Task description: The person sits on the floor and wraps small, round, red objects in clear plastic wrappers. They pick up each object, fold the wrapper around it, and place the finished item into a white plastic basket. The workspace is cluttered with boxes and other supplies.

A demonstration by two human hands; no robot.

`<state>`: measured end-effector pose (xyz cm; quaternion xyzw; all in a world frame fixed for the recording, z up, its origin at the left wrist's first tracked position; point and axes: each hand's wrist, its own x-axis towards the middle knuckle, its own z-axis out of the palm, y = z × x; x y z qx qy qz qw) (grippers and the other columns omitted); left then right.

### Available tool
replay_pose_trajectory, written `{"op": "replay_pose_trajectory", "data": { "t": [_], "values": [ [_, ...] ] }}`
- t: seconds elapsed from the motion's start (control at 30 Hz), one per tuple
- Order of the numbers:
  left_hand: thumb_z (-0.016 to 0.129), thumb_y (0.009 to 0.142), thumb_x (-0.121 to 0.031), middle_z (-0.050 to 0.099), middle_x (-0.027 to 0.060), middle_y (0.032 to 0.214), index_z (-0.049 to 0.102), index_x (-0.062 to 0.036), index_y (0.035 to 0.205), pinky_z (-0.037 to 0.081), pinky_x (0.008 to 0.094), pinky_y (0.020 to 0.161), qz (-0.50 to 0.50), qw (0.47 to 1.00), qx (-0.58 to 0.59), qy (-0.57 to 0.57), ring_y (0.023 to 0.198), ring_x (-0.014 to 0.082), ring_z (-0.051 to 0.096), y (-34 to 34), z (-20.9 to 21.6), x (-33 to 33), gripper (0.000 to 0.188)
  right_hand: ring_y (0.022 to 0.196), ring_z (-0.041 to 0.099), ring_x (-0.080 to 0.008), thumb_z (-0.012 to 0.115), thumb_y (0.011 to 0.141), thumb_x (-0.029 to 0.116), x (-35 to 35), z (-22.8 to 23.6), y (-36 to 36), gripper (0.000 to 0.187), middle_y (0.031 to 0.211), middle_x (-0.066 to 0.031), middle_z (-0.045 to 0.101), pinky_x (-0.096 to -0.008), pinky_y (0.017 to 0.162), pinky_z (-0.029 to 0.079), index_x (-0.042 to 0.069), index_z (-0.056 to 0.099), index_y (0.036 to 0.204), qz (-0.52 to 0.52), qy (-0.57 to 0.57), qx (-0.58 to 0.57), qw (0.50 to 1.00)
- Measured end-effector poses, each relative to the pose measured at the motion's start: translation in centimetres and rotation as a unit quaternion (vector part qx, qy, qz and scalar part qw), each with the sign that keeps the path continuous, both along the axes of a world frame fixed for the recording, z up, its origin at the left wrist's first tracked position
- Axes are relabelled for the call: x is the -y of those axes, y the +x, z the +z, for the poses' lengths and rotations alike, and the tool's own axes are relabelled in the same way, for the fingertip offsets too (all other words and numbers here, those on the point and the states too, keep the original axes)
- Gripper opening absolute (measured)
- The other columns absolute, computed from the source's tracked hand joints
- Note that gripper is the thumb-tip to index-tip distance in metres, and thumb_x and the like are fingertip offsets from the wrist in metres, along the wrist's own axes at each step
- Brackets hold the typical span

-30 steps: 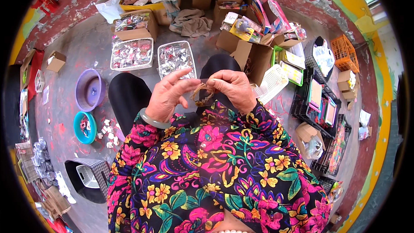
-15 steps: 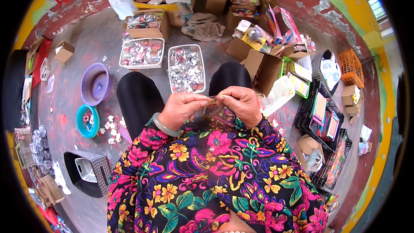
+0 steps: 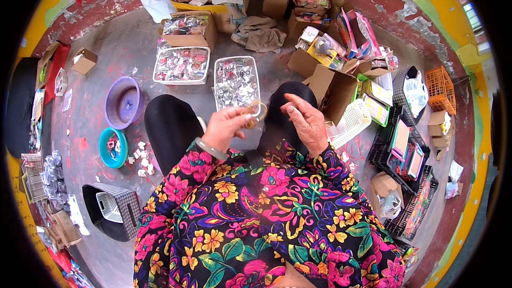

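Note:
Above my lap, my left hand (image 3: 225, 129) pinches a small brownish-gold looped thing (image 3: 256, 113); its kind is unclear, and it looks partly see-through at the edge. My right hand (image 3: 305, 124) is apart from it, fingers stretched out with nothing in them. Just beyond the left hand, between my knees, stands a white basket (image 3: 217, 92) full of small clear packets (image 3: 237, 77). A second white basket (image 3: 181, 82) with similar packets is farther off to the left, against an open carton (image 3: 190, 41) also filled with packets.
On the left floor are a purple basin (image 3: 124, 102), a teal bowl (image 3: 113, 148), white scraps (image 3: 142, 157) and a checked bin (image 3: 112, 210). To the right are open cartons (image 3: 336, 88), a white mesh basket (image 3: 349, 124), black crates (image 3: 400, 146) and an orange crate (image 3: 441, 89).
My hands have parted. The right hand has let go and opened, moving a little right. The left hand keeps the small looped thing, now lifted toward the basket. The view has shifted slightly.

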<state>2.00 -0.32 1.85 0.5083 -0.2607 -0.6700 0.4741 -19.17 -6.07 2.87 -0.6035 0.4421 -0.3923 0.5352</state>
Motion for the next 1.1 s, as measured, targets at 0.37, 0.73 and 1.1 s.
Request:
{"op": "replay_pose_trajectory", "data": {
  "t": [0.37,0.73,1.1],
  "values": [
    [0.056,0.081,-0.009,0.058,0.0094,0.085,0.059,0.0012,0.090,0.052,0.0285,0.062,0.097,0.978,0.155,0.101,0.072,0.0181,0.058,4.8,-16.2,8.9,0.014,0.105,0.051,-0.0243,0.064,0.072,0.012,0.0,-2.4,0.2,0.019,0.103,-0.0066,0.057,-0.0365,0.083,0.038,0.008,0.063,0.091,-0.010,-0.373,-0.324,0.869],
    [0.056,0.080,-0.023,0.059,0.0104,0.084,0.057,-0.0044,0.096,0.050,0.0365,0.065,-0.295,0.630,0.716,-0.052,0.075,0.0260,0.059,8.3,-24.2,15.4,0.025,0.096,0.056,-0.0254,0.063,0.069,0.003,1.1,-2.5,-0.8,0.016,0.096,-0.0069,0.061,-0.0355,0.079,0.040,0.005,0.063,0.085,-0.020,-0.346,-0.268,0.899],
    [0.044,0.086,-0.017,0.055,0.0123,0.079,0.053,0.0014,0.092,0.048,0.0379,0.060,-0.215,0.776,0.591,-0.059,0.068,0.0262,0.057,18.7,-42.5,13.1,0.021,0.096,0.057,-0.0259,0.063,0.069,0.003,-0.4,-1.3,0.0,0.015,0.095,-0.0075,0.061,-0.0362,0.079,0.041,0.005,0.062,0.083,-0.009,-0.379,-0.216,0.900]
  ]
}}
